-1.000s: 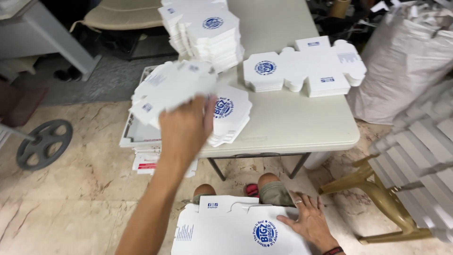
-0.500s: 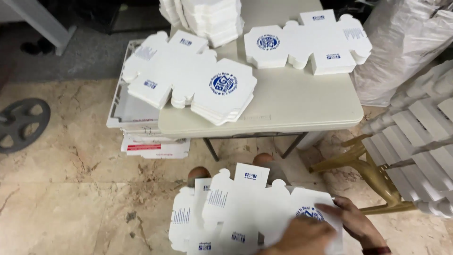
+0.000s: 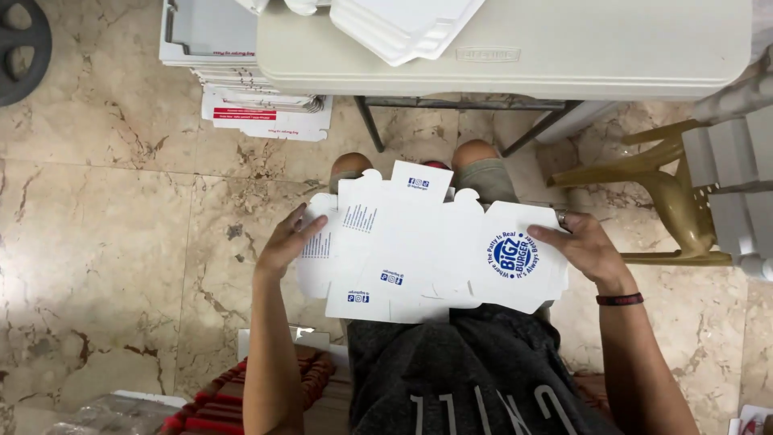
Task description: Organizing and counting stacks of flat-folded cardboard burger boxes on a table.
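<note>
Marble floor (image 3: 105, 266); folding table (image 3: 564, 56); hands hold flat carton (image 3: 419, 250).

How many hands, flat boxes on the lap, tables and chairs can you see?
hands: 2, left hand and right hand
flat box on the lap: 1
table: 1
chair: 1
Total: 5

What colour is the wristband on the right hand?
Red and black wristband, right hand, head view.
</note>
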